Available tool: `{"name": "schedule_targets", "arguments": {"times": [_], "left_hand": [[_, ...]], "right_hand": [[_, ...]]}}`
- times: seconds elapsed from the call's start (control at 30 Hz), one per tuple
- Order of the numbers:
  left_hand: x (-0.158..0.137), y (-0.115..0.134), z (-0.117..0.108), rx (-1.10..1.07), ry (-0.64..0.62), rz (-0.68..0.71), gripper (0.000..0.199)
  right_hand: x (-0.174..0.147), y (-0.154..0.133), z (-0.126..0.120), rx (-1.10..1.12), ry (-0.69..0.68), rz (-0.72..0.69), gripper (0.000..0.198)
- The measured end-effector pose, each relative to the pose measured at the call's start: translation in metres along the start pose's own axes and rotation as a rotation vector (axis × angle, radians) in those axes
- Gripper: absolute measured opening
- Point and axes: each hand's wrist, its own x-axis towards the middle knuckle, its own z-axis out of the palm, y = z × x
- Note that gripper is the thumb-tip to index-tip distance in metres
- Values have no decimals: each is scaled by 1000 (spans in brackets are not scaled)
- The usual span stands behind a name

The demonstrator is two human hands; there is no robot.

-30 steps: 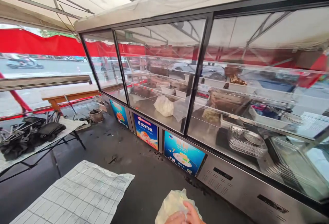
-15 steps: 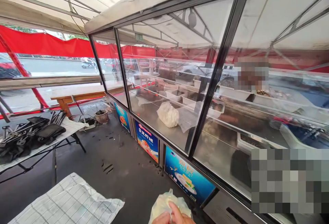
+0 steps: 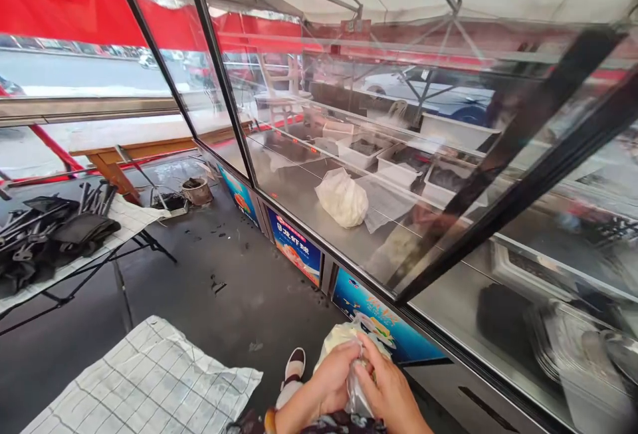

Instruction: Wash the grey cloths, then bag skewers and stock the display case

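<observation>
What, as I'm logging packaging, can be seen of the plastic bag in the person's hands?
The plastic bag is thin, translucent and crinkled, bulging with pale yellow contents I cannot identify. The left hand and right hand grip its gathered film, some of which shows, shiny, between them. It is low in the view, overlapping the nearest blue poster; the hands hide part of it.

We have room over dark floor, between checked cloth at near left and glass case on right. Same gap runs far, up to pot. Glass pane stops us reaching white lump inside. Thick black bar slants across at right, in way too. Black heap blocks far left. Near us, shoe takes bit of floor.
</observation>
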Motion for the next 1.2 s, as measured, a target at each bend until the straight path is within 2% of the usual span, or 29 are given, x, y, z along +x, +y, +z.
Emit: {"name": "schedule_targets", "arguments": {"times": [0.27, 0.4, 0.5, 0.67, 0.87, 1.03, 1.2], "left_hand": [[17, 85, -17, 52, -5, -135, 3], [23, 112, -26, 63, -43, -146, 6], [28, 122, -32, 50, -84, -117, 12], [34, 127, -36, 52, -103, -85, 16], [31, 120, -31, 74, -44, -74, 18], [25, 100, -16, 130, -29, -65, 19], [15, 73, -3, 122, -47, -54, 15]], "right_hand": [[64, -47, 19, 100, 45, 168, 51], [86, -59, 27, 131, 68, 204, 51], [98, -65, 29, 102, 81, 201, 51], [108, -69, 29, 66, 76, 172, 50], [101, -63, 29, -19, 69, 92, 52], [79, -52, 23, -139, 104, 31, 52], [48, -42, 13, -154, 111, 60, 52]]}}
